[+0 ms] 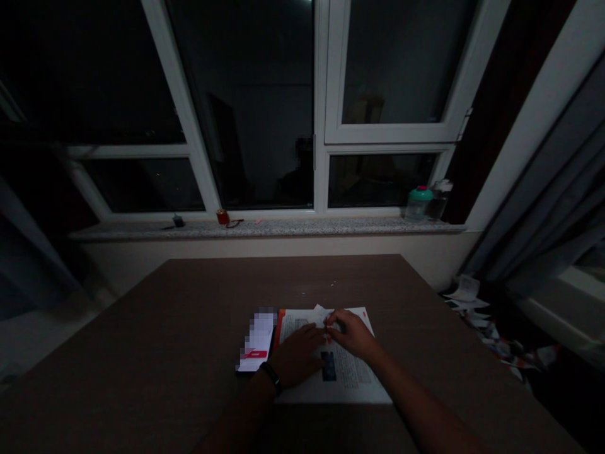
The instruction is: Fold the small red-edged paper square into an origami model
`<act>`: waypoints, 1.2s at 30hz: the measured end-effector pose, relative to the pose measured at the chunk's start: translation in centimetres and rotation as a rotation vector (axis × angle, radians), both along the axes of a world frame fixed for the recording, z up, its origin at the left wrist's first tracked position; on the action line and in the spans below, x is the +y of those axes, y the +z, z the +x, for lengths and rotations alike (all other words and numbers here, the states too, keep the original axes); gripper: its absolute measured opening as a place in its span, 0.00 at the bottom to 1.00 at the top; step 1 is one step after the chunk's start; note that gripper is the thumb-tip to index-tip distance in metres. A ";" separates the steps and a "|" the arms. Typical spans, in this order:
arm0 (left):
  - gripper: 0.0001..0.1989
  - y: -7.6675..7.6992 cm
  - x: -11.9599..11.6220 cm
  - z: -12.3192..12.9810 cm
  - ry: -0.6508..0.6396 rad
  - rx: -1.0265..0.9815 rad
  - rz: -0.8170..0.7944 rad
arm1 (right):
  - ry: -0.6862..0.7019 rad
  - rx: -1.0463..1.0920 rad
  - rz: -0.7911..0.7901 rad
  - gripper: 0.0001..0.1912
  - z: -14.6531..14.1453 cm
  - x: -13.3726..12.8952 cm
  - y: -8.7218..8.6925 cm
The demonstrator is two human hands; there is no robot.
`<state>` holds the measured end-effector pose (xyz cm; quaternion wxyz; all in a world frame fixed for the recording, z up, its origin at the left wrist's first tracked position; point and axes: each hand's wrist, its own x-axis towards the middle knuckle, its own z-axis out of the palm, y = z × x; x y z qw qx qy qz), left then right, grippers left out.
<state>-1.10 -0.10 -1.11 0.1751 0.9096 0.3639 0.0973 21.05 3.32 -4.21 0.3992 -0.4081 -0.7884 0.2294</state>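
A printed sheet or magazine (350, 391) with text, a dark picture and orange-red marks lies on the brown table. My left hand (299, 356), with a dark band on its wrist, rests flat on its left half, fingers stretched toward the right. Close to those fingertips, my right hand (350, 331) has thumb and fingers pinched together over the upper part of the page. What sits in that pinch is too small and dark to make out. A small white paper corner (319, 308) pokes out at the page's top edge. Left of the page lies a lit phone (258, 343), its screen partly blurred.
The table (189, 334) reaches to the wall under a window. On the stone sill (293, 227) stand a clear jar with a green lid (420, 203), a red-orange spool-like item (222, 217) and a small dark bottle (178, 221). Papers (496, 340) are heaped beyond the table's right edge.
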 end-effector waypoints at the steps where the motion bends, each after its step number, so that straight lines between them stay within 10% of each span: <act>1: 0.27 -0.1 0.0 0.0 0.002 -0.007 0.002 | 0.008 -0.003 -0.007 0.05 0.0 -0.1 0.1; 27: 0.23 0.0 0.1 -0.2 -0.003 -0.013 -0.007 | 0.175 -0.108 0.050 0.09 0.6 -0.4 0.2; 36: 0.20 0.5 0.0 -0.2 0.001 -0.008 -0.016 | 0.009 -0.130 0.129 0.08 0.4 1.0 -0.6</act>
